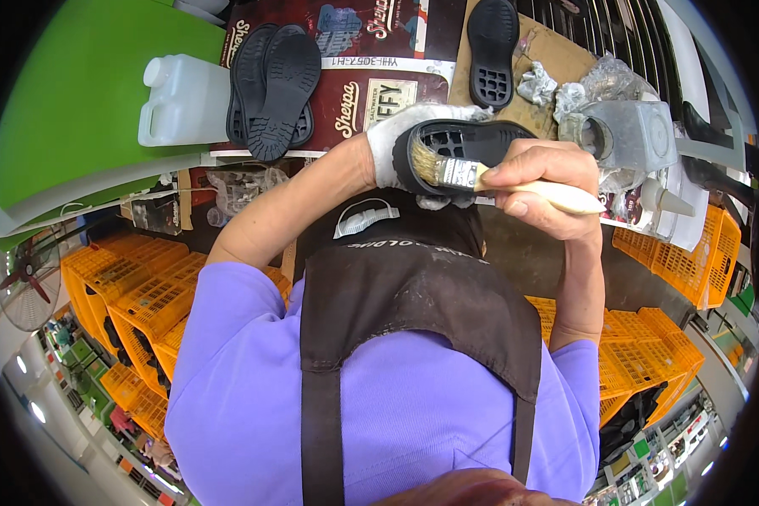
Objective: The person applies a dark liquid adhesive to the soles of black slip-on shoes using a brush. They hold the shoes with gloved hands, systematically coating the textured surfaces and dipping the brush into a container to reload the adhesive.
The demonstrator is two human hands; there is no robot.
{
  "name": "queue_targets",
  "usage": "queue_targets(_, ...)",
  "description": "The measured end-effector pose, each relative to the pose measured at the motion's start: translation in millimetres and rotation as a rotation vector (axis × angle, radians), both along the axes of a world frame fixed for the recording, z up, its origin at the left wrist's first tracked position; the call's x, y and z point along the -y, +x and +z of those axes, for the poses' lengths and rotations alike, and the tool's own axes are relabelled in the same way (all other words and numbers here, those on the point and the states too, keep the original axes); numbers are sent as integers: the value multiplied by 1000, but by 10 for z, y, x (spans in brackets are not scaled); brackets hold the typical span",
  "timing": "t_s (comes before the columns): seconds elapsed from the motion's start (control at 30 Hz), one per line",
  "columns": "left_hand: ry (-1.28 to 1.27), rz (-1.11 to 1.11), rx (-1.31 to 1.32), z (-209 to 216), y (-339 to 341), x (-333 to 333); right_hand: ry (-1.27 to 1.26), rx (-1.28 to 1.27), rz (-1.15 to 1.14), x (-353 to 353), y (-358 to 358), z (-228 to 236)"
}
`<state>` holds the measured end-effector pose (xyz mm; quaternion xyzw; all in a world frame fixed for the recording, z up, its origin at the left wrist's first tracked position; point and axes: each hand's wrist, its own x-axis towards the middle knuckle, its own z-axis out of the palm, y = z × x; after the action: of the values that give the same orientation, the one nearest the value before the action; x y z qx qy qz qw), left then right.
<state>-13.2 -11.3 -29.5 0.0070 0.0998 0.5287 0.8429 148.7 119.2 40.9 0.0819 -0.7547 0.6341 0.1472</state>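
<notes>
My left hand (385,153), in a white glove, grips a black shoe sole (481,132) by its edge, with the hollow inner side facing up. Latticed cells show in the sole's heel part. My bare right hand (548,181) is closed round the pale handle of a flat paintbrush (460,173). The brush's bristles touch the inside of the sole near its left end. The hand and brush hide part of the sole's right end. Farther off to the left lie several more black soles (288,88), overlapping. Another sole (492,52) lies alone beyond my hands.
A whitish plastic jug (185,101) stands at left beside a green surface (84,93). To the right are a cloudy clear container (632,135), crumpled plastic (537,84) and a nozzle bottle (666,201). Printed cardboard (430,84) covers the bench. Orange crates (152,291) stand on both sides.
</notes>
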Motion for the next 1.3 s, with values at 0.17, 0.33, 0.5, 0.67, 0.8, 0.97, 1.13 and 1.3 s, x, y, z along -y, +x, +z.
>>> queue_targets(0.17, -140, -70, -398, 23, 24, -24, -12, 72, 127, -77, -39, 26)
queue_targets(0.33, 61, -163, -283, -190, -74, -33, -61, 106, 169, -112, -88, -22)
queue_targets(0.5, -5, -289, -172, -346, -72, -96, -73, 189, 237, -190, -107, -4)
queue_targets(0.67, -55, -374, -406, -234, -75, -110, -61, 286, 350, -285, -88, 25)
queue_targets(0.8, 134, -275, -698, -211, -75, -79, -76, 333, 416, -376, -47, -3)
queue_targets(0.97, 15, -198, -405, -143, -179, -106, 26, 374, 330, -504, 169, 86)
queue_targets(1.13, 22, 48, -413, 103, -101, -128, 102, 222, -26, -707, 396, 249)
queue_targets(1.3, 26, 736, -903, 221, 180, -224, -172, -132, -511, -369, 384, 71)
